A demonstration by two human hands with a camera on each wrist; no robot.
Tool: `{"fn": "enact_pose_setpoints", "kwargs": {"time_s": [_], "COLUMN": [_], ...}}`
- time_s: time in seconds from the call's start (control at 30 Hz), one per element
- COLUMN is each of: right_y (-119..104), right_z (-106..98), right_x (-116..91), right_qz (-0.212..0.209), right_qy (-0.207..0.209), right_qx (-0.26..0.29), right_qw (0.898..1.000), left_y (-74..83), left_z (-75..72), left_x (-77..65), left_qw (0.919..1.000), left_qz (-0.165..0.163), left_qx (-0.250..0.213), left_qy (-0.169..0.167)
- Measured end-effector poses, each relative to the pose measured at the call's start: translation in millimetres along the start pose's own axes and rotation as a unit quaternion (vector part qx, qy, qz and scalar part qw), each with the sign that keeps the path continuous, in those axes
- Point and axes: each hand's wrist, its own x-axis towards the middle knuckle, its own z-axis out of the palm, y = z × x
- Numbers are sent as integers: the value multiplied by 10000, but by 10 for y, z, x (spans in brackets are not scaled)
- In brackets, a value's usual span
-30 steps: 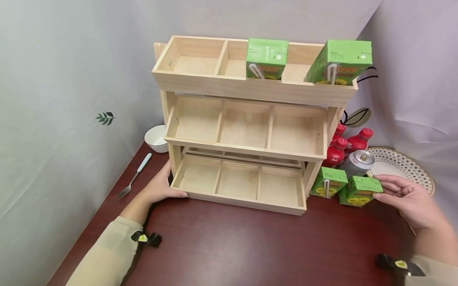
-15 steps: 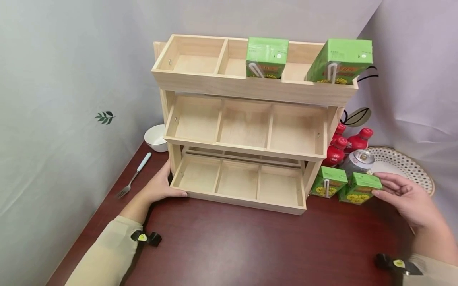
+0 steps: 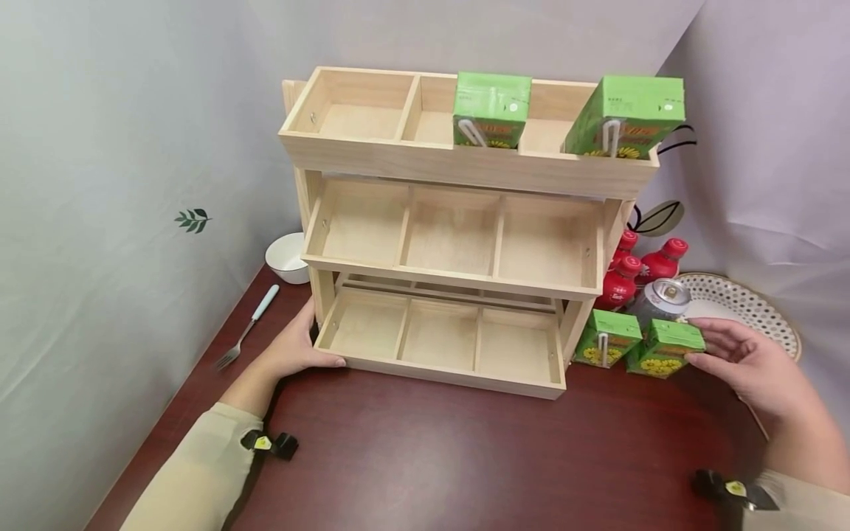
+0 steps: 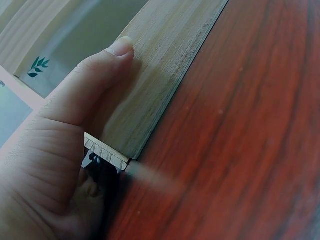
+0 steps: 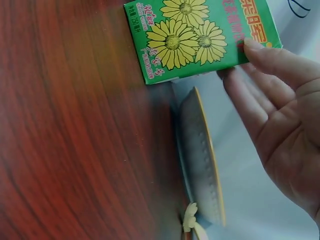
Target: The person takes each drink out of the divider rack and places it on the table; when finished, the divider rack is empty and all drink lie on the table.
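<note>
A three-tier wooden rack (image 3: 425, 164) stands on the dark red table. My left hand (image 3: 296, 346) holds its bottom left corner, with the thumb lying along the front board (image 4: 165, 65) in the left wrist view; the other fingers are mostly hidden. On the right, a green drink carton (image 3: 665, 348) with yellow flowers is pinched at its right edge by my right hand (image 3: 753, 365). In the right wrist view the thumb lies on the carton's (image 5: 195, 37) printed face, fingers behind. A second green carton (image 3: 607, 339) with a straw stands beside it, next to the rack.
Two more green cartons (image 3: 491, 110) sit in the top tier. Behind the right-hand cartons are several red-capped bottles (image 3: 619, 286), a silver can (image 3: 664, 299) and a dotted plate (image 3: 737, 299). A white bowl (image 3: 287, 258) and a fork (image 3: 249, 327) lie at left.
The carton at my right hand has shifted very slightly toward the back, and the right hand with it. My left hand stays at the rack's corner.
</note>
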Motion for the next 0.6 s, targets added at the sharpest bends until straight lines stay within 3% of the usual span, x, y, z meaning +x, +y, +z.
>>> {"fn": "enact_pose_setpoints", "kwargs": {"time_s": [0.13,0.27,0.37,0.6], "right_y": [-70,-136,-225,-535], "right_z": [20,52,91,194], "right_x": [16,56,74,130], "right_qz": [174,257,319,159], "right_qy": [324,861,1501,2671], "right_qx": [-1064,-1497,-1279,-59], "right_qw": [9936,9846,9798,9635], "left_y": [3,-2,-4,-12], "left_z": [-5,-9,-10,-19], "left_x": [1,-5,3,16], "left_qw": [10000,10000,10000,10000], "left_qz": [12,9,35,31], "left_qx": [8,10,-8,-31], "left_qy": [1,2,0,-39]}}
